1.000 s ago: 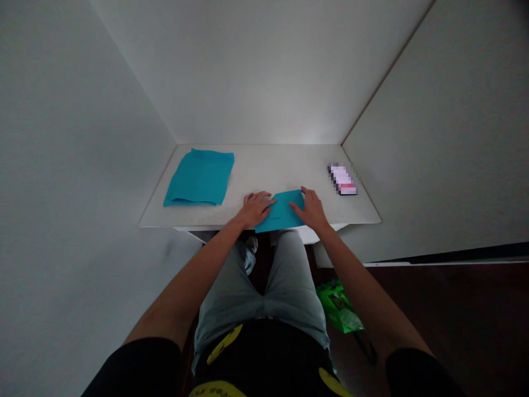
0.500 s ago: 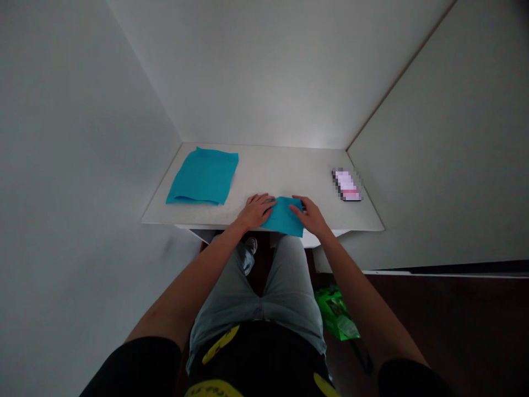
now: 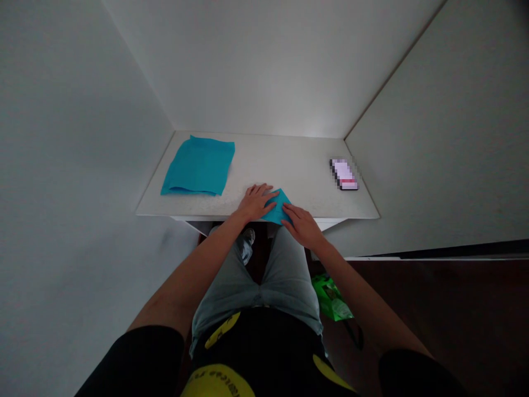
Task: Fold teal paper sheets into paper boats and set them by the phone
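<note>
Where the white surface [image 3: 289, 165] carries blue sheets [image 3: 200, 165] by its left edge, the left hand [image 3: 254, 203], fingers spread, and right hand [image 3: 303, 226], fingers nearly together, touch the smaller blue piece [image 3: 276, 215] at the front edge; best hold it steady, pressing evenly.

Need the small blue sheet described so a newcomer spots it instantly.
Start at the white table and go to its near edge, where the left hand and right hand are close together. The small blue sheet is between them, partly covered by their fingers. Unlike the larger blue sheet at the person's left, it has hands on it.
</note>
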Tool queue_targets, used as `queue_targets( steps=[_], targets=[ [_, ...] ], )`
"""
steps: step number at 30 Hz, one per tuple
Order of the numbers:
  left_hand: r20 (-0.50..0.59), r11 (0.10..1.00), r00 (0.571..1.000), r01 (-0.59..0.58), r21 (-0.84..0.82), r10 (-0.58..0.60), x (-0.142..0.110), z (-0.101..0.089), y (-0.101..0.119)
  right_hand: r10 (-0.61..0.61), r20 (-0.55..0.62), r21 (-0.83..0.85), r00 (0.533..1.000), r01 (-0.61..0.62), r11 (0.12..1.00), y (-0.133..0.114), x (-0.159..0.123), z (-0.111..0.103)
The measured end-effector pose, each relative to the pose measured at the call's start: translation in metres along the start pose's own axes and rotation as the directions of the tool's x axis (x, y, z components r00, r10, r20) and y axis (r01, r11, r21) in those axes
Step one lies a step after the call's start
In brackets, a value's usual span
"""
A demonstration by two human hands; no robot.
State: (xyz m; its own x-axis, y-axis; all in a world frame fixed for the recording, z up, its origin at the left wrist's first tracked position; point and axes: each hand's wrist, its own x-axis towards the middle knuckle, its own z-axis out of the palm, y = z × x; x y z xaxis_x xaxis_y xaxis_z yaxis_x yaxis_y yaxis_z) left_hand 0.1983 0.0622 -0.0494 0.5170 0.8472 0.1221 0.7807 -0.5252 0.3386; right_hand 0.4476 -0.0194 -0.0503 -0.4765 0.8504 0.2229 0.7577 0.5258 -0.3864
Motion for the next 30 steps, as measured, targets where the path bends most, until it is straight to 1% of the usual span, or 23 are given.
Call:
queue_targets(
  steps=[4, 9, 12, 15, 19, 21, 23, 25, 27, 28, 30],
  targets=[
    [0.015, 1.0, 1.0, 0.0, 0.019, 0.0, 0.0, -0.001, 0.004, 0.089, 0.023, -0.098, 0.996, -0.087, 0.991, -0.002, 0.018, -0.008],
    [0.002, 0.999, 1.0, 0.017, 0.049, -0.017, -0.004, -0.008, 0.012, 0.123, 0.096, -0.153, 0.988, -0.107, 0.982, 0.006, 0.045, -0.016],
    [0.0, 0.998, 1.0, 0.02, 0.061, -0.02, -0.006, -0.01, 0.013, 0.134, 0.099, -0.154, 0.986, -0.118, 0.981, 0.011, 0.052, -0.016],
    [0.023, 0.998, 1.0, 0.009, 0.063, -0.011, -0.006, -0.011, 0.012, 0.074, 0.086, -0.186, 0.994, -0.057, 0.981, 0.014, 0.04, -0.016],
    [0.049, 0.998, 0.999, -0.005, 0.07, 0.002, -0.005, -0.012, 0.01, -0.029, 0.081, -0.187, 0.996, 0.043, 0.981, 0.021, 0.0, -0.024],
    [0.051, 0.997, 0.999, -0.004, 0.077, 0.0, -0.004, -0.014, 0.01, -0.053, 0.082, -0.174, 0.995, 0.067, 0.982, 0.026, -0.02, -0.029],
    [0.032, 0.996, 0.999, -0.019, 0.091, 0.016, -0.003, -0.016, 0.012, -0.07, 0.085, -0.163, 0.994, 0.083, 0.983, 0.03, -0.032, -0.032],
    [0.006, 0.992, 0.998, -0.068, 0.104, 0.068, -0.003, -0.018, 0.014, -0.079, 0.072, -0.152, 0.994, 0.089, 0.984, 0.03, -0.037, -0.033],
    [0.0, 0.989, 0.994, -0.11, 0.102, 0.111, -0.005, -0.018, 0.016, -0.074, 0.031, -0.14, 0.997, 0.078, 0.987, 0.025, -0.035, -0.031],
    [0.003, 0.989, 0.994, -0.11, 0.098, 0.11, -0.007, -0.018, 0.018, -0.069, 0.007, -0.135, 0.998, 0.069, 0.988, 0.021, -0.033, -0.029],
    [0.016, 0.993, 0.998, -0.062, 0.1, 0.06, -0.012, -0.02, 0.022, -0.062, -0.03, -0.126, 0.998, 0.058, 0.99, 0.012, -0.027, -0.024]
  ],
)
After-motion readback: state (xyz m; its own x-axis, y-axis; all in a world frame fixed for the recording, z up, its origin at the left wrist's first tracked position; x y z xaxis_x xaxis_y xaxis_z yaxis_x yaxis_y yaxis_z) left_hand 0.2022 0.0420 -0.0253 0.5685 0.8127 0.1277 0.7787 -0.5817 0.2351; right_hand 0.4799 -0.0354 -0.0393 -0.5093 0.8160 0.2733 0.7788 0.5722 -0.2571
